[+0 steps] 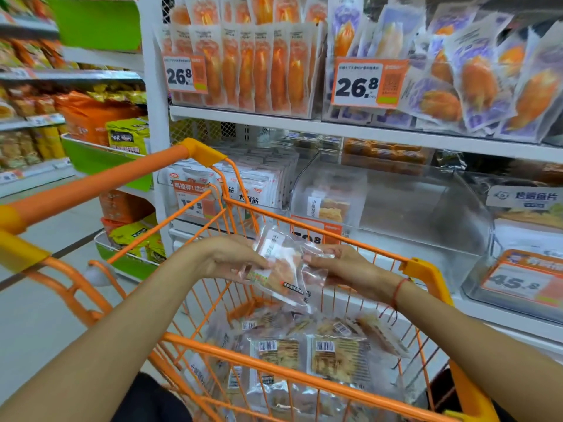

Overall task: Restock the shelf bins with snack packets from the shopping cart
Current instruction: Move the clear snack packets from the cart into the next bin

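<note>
Above the orange shopping cart point(262, 365) I hold clear snack packets point(281, 269) with a tan snack and a white label inside. My left hand point(231, 258) pinches their left edge. My right hand point(344, 269) grips their right side, fingers curled on the plastic. Several more packets with barcodes point(307, 354) lie in the cart's basket below. Straight ahead on the lower shelf stands a clear plastic bin point(405, 205), nearly bare, with a packet of the same kind point(330, 205) at its left front.
The cart's handle point(91, 184) crosses at upper left. A bin of white packets point(253, 181) sits left of the clear bin, another bin with a 45.8 price tag point(518, 281) to the right. Orange and purple snack packs point(335, 56) fill the upper shelf. An aisle floor opens left.
</note>
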{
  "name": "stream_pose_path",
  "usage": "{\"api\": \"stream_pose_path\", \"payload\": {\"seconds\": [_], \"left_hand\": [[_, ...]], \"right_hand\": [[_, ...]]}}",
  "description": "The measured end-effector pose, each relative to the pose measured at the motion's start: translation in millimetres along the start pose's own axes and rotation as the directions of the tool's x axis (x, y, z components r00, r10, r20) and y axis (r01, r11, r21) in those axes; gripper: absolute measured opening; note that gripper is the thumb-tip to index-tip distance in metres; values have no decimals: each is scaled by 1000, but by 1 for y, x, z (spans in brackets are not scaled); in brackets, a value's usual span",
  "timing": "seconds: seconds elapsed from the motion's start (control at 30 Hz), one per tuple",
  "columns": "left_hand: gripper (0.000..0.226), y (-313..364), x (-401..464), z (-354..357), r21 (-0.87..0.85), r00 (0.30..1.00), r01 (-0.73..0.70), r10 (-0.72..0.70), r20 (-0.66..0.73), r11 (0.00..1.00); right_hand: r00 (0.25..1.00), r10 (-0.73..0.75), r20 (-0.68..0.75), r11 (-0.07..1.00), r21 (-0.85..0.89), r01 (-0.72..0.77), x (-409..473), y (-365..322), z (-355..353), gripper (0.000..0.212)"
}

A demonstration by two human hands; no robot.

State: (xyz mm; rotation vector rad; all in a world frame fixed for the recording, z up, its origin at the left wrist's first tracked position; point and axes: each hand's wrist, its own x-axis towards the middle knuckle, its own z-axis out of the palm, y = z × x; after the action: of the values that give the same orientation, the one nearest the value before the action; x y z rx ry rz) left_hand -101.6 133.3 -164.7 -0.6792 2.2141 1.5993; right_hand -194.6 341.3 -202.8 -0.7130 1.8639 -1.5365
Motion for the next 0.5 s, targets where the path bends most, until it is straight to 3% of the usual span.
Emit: {"api": "stream_pose_path", "payload": {"seconds": [0.1, 0.17, 0.2, 0.27, 0.3, 0.33, 0.5], "left_hand": [[16, -3, 4, -4, 7, 1000, 5, -5, -24, 1000], [21, -5, 1, -5, 61, 1000, 1, 0, -23, 998], [29, -5, 1, -7, 67, 999, 13, -11, -36, 998], [9, -6, 2, -6, 68, 997, 52, -49, -52, 996], [9, -8, 2, -5, 60, 995, 58, -53, -81, 996], [19, -8, 3, -4, 46, 993, 56, -50, -110, 997], [10, -8, 7, -3, -41, 996, 49, -52, -77, 998]], "right_hand": [[996, 75, 38, 997, -1, -75, 2, 7, -1, 27], [968, 218, 124, 948, -264, -180, -1, 12, 1, 17], [926, 336, 174, 837, -507, -208, -4, 12, 2, 22], [775, 608, 176, 411, -904, -117, -10, 17, 6, 59], [722, 676, 147, 258, -965, -45, -13, 18, 9, 71], [713, 688, 135, 192, -981, 0, -16, 18, 14, 76], [796, 566, 214, 270, -961, 66, -20, 17, 23, 54]]}}
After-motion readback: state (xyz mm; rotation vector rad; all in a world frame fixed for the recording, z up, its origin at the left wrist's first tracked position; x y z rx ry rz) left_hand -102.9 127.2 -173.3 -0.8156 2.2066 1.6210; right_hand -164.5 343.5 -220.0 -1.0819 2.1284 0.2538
